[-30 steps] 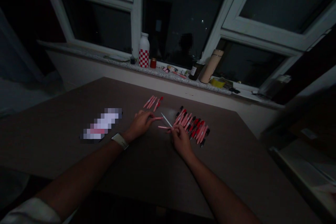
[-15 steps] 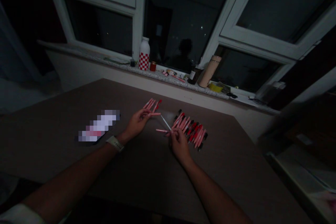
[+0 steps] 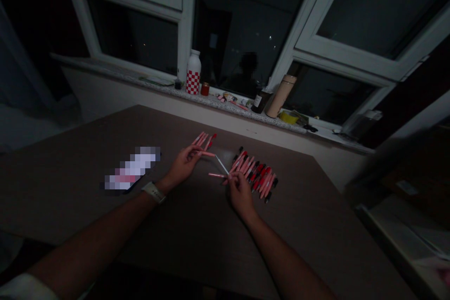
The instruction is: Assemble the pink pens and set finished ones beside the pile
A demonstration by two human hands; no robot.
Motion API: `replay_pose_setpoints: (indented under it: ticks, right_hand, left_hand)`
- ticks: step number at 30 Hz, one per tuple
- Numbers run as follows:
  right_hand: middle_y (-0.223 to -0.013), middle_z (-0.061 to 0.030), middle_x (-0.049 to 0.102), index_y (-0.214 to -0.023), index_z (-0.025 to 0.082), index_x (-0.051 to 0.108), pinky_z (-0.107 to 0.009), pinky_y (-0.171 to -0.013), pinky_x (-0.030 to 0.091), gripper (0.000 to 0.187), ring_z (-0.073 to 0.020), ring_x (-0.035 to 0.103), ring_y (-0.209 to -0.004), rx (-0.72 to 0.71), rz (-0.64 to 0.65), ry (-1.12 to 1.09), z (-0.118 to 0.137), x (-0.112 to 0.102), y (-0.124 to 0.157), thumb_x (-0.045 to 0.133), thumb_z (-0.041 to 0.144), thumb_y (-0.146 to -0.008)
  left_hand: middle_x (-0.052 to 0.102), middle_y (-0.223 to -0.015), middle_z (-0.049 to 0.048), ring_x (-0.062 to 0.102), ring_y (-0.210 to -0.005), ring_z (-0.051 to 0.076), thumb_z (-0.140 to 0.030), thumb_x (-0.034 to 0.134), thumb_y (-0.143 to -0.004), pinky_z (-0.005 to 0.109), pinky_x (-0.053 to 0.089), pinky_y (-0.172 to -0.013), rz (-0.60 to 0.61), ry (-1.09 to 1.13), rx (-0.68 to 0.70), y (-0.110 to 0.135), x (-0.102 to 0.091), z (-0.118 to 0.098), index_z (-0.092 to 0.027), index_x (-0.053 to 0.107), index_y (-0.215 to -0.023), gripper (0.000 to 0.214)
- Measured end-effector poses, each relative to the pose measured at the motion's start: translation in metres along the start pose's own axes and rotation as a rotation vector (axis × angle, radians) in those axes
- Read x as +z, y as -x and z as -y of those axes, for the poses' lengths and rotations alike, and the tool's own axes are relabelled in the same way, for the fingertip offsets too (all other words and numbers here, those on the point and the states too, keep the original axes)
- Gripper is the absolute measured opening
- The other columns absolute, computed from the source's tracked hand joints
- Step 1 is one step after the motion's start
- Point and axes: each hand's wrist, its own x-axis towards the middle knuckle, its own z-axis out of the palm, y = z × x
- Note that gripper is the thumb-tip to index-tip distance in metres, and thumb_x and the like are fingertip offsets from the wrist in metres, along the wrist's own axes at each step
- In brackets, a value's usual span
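Note:
My left hand (image 3: 183,165) pinches a pink pen barrel (image 3: 207,153) that points right, just above the brown table (image 3: 87,150). My right hand (image 3: 239,191) is closed on a thin white refill (image 3: 221,164) slanting up to the left, and a pink pen piece (image 3: 216,175) sticks out leftward from its fingers. A row of several red and pink pens (image 3: 255,174) lies right beside my right hand. A small group of pink and red pens (image 3: 204,139) lies just beyond my left hand.
A blurred flat packet (image 3: 131,170) lies left of my left wrist. On the windowsill (image 3: 158,85) stand a red-checked white bottle (image 3: 193,73), a small red jar (image 3: 204,88), a dark bottle (image 3: 260,99), a tan flask (image 3: 280,95) and small clutter. Dark furniture stands at the right.
Over the second my left hand rose and moved away from me with the pink barrel. My right hand kept the refill almost in place. The camera tilted slightly.

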Motion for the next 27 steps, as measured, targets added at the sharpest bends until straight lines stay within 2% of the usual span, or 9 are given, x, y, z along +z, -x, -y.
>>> replay_pose_setpoints:
  ticks: [9,16,20,24,27]
  right_hand:
    - [-0.074,-0.0027,0.07,-0.09,0.022,0.057,-0.026,-0.057,0.042,0.023,-0.0184,0.062,-0.064,-0.007,-0.003,0.006,-0.001,0.001,0.001,0.052,0.044,-0.094]
    - [-0.079,-0.0026,0.067,-0.094,0.021,0.06,-0.027,-0.063,0.043,0.022,-0.0177,0.06,-0.069,-0.015,-0.073,0.013,-0.001,-0.001,-0.001,0.054,0.042,-0.093]
    - [-0.078,-0.0023,0.066,-0.093,0.021,0.063,-0.026,-0.062,0.043,0.026,-0.0174,0.058,-0.068,0.0,-0.121,-0.015,-0.005,-0.003,-0.004,0.054,0.045,-0.092]
    - [-0.076,-0.0023,0.067,-0.093,0.019,0.064,-0.025,-0.057,0.041,0.029,-0.016,0.058,-0.063,0.045,-0.133,-0.08,-0.004,-0.002,-0.004,0.059,0.048,-0.089]
    - [-0.073,-0.003,0.069,-0.09,0.018,0.064,-0.024,-0.054,0.041,0.032,-0.0152,0.058,-0.058,0.066,-0.071,-0.154,0.005,0.0,-0.002,0.062,0.05,-0.087]
  left_hand:
    - [0.069,-0.099,0.0079,0.06,-0.083,0.02,-0.04,0.054,-0.089,0.031,0.047,-0.073,0.011,-0.054,0.036,0.0,-0.002,-0.001,-0.017,0.066,-0.105,0.031]
    - [0.068,-0.102,0.0069,0.058,-0.096,0.023,-0.037,0.05,-0.094,0.036,0.047,-0.085,0.031,-0.217,0.206,0.003,-0.006,-0.002,-0.019,0.068,-0.107,0.029]
    - [0.07,-0.104,0.0062,0.056,-0.106,0.024,-0.034,0.05,-0.096,0.039,0.044,-0.095,0.083,-0.247,0.302,0.004,-0.006,-0.005,-0.02,0.069,-0.103,0.024]
    - [0.07,-0.101,0.0054,0.058,-0.101,0.022,-0.036,0.054,-0.095,0.037,0.046,-0.091,0.178,-0.231,0.312,0.006,-0.004,-0.004,-0.021,0.07,-0.101,0.022]
    - [0.068,-0.096,0.0053,0.059,-0.095,0.021,-0.039,0.059,-0.093,0.034,0.048,-0.086,0.303,-0.229,0.285,0.01,0.001,-0.004,-0.022,0.072,-0.099,0.023]
